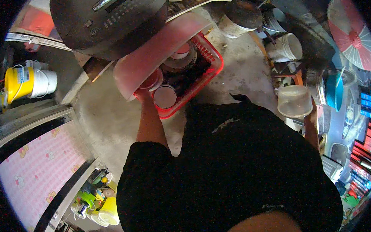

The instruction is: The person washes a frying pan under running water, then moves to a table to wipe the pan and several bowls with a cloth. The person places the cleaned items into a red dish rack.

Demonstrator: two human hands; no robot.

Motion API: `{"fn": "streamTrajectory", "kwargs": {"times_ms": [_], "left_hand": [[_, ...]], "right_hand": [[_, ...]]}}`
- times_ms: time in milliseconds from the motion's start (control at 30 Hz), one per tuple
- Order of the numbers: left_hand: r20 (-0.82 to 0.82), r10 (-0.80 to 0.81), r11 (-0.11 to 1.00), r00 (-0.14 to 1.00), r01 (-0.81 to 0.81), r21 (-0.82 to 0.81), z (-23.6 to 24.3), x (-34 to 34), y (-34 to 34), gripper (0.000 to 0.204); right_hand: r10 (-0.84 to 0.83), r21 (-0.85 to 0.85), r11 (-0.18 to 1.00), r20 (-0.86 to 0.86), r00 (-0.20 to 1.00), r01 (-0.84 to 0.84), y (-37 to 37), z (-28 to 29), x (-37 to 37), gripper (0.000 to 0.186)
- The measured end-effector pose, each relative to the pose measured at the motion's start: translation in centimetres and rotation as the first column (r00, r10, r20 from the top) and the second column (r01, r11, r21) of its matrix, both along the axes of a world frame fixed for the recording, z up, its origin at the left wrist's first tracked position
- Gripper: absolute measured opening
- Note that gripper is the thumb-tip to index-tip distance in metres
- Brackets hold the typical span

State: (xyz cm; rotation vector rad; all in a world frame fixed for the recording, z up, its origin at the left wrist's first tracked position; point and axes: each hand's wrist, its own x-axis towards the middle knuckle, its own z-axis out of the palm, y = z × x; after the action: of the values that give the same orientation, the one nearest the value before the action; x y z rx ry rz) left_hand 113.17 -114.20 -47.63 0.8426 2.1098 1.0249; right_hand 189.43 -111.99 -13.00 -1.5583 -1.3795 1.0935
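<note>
My left hand [144, 94] is at the left end of a red plastic basket [216, 71], beside a frosted pink cover [155, 45] and a red container [152, 79]; its fingers are mostly hidden, so what it grips is unclear. The basket holds several items, among them a round white-topped container [164, 96]. At my right, my right hand [311, 109] grips a translucent round plastic container [292, 97] by its side, apart from the basket.
A large dark appliance [107, 23] stands above the basket. Yellow and white buckets [20, 81] are at left, near a pink patterned board [44, 167]. A white bucket [287, 48], teal basin [334, 90] and pink-and-white fan [353, 33] are at right.
</note>
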Motion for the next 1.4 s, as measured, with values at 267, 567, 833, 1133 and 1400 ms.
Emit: {"fn": "streamTrajectory", "kwargs": {"times_ms": [267,567,833,1133,1400], "left_hand": [[-0.315,-0.058,0.954,0.947,-0.040,-0.296,-1.4,0.4,2.3,0.058],[-0.434,-0.153,0.949,0.888,0.008,-0.316,-0.7,0.8,0.7,0.054],[0.128,0.103,0.989,0.986,-0.116,0.093,-0.3,2.8,-4.1,0.049],[0.425,0.191,0.978,0.885,-0.137,-0.155,11.5,6.0,-7.3,0.046],[0.423,0.127,0.984,0.897,-0.167,0.059,16.0,7.1,-11.0,0.049]], "right_hand": [[-0.115,-0.348,0.923,0.154,0.981,0.163,6.1,0.2,-10.6,0.052],[0.311,-0.571,0.799,0.119,0.943,-0.191,11.4,-3.2,-26.3,0.047],[0.205,-0.711,0.617,-0.268,0.941,-0.336,14.8,-5.5,-34.9,0.042],[-0.002,-0.631,0.662,-0.541,0.841,-0.405,20.2,-9.9,-46.6,0.037],[0.558,-0.370,0.565,-0.488,0.671,-0.738,21.7,-18.2,-43.1,0.040]]}}
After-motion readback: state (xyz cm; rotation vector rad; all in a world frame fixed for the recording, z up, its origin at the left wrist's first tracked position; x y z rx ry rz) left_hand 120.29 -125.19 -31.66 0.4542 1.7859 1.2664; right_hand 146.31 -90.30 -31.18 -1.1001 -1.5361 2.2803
